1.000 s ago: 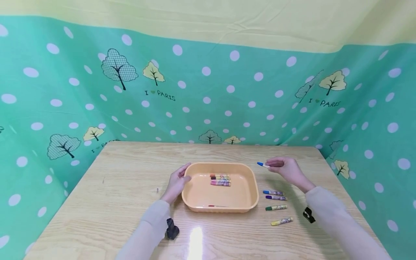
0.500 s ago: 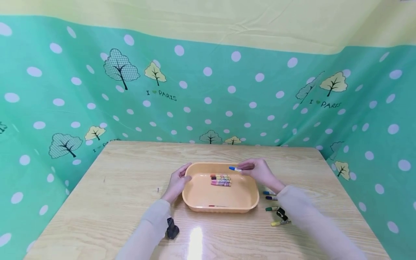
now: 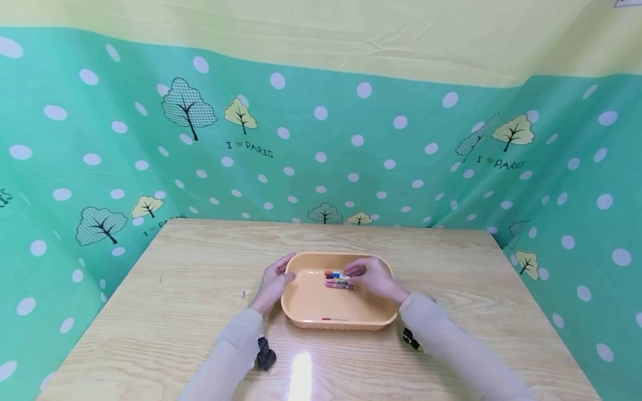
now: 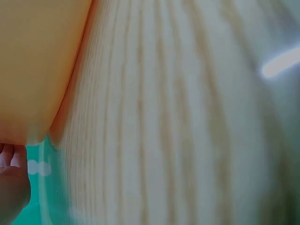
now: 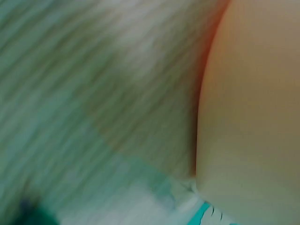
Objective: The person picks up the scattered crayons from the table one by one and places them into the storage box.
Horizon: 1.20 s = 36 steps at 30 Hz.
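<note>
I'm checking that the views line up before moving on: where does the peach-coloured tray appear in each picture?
Head: the tray is at lower middle, with the left hand on its left side.
Left wrist: the tray fills the upper left corner, cut off by the frame.
Right wrist: the tray fills the right side, also cut off.
Shared landmark: the wood-grain tabletop, blurred in the right wrist view.

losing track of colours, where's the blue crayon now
In the head view, the right hand holds the blue crayon over the far half of the tray, beside the orange crayon.
</note>
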Each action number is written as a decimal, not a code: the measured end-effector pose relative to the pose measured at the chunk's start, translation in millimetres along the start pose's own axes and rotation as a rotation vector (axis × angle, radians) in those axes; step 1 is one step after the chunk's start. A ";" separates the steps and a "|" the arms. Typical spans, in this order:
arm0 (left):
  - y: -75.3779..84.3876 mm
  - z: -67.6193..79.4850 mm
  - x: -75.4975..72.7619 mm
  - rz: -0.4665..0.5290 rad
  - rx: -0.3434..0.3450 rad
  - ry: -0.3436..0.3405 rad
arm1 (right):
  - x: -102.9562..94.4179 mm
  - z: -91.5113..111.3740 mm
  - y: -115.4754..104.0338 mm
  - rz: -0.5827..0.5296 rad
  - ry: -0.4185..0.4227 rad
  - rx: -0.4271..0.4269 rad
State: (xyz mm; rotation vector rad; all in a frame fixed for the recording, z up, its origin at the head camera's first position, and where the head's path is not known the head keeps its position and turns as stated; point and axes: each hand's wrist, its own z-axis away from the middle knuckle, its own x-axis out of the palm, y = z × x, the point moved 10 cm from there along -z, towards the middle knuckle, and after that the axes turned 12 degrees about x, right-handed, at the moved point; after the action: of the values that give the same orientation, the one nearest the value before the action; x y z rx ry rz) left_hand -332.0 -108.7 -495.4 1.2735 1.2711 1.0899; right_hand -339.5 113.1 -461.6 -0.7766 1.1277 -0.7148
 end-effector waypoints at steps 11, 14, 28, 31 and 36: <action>-0.4 -0.8 -0.9 -0.042 0.006 0.018 | 23.0 2.3 1.2 0.043 -0.066 -0.019; -1.9 0.6 -1.5 -0.039 -0.004 0.022 | 25.1 1.3 3.8 0.057 -0.070 -0.011; -3.2 1.6 -2.3 -0.031 0.001 0.019 | 26.6 4.4 -3.1 0.058 -0.074 -0.056; -4.4 1.8 -2.1 -0.035 0.003 0.021 | 26.3 4.7 -3.1 0.066 -0.073 -0.052; -3.6 -0.4 -1.7 -0.032 0.012 0.021 | 21.1 1.1 0.3 -0.010 -0.074 -0.017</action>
State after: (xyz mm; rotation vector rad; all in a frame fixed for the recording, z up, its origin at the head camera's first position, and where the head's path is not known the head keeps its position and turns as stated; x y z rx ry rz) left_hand -332.9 -110.6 -498.8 1.2499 1.3110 1.0772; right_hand -332.7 96.1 -472.2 -0.8173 1.0650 -0.6804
